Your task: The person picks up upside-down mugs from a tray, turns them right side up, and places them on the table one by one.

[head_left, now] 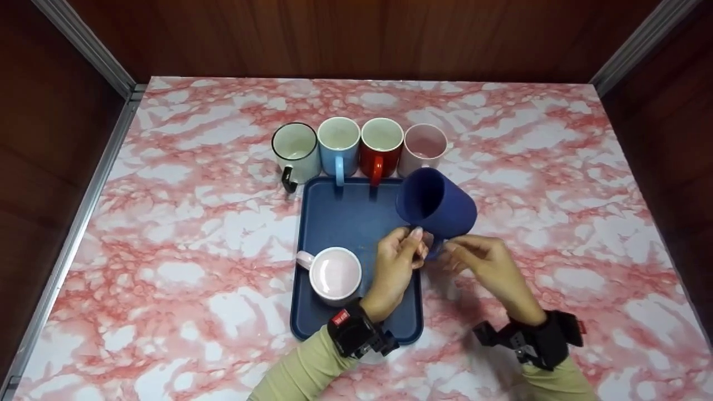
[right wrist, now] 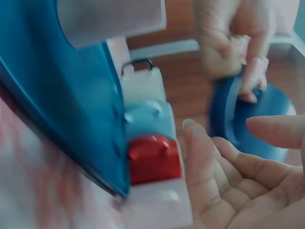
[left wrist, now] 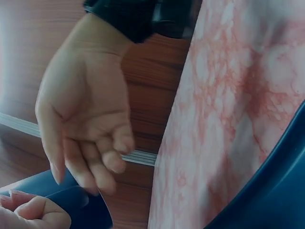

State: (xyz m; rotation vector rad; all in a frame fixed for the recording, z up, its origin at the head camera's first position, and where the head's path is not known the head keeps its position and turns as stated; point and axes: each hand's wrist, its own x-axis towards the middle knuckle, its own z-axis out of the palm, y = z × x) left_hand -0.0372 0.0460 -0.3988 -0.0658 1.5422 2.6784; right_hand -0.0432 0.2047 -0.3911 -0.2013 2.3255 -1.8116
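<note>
Blue mug (head_left: 458,210) pointed mouth-first, long axis toward ten o'clock.
Left hand (head_left: 396,262) pinched its half-hidden handle (head_left: 435,250); right hand (head_left: 493,267) hung relaxed.

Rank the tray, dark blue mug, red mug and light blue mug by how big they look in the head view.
1. Tray
2. Dark blue mug (held up, so nearness to the camera may enlarge it)
3. Red mug and light blue mug: too alike to rank
</note>
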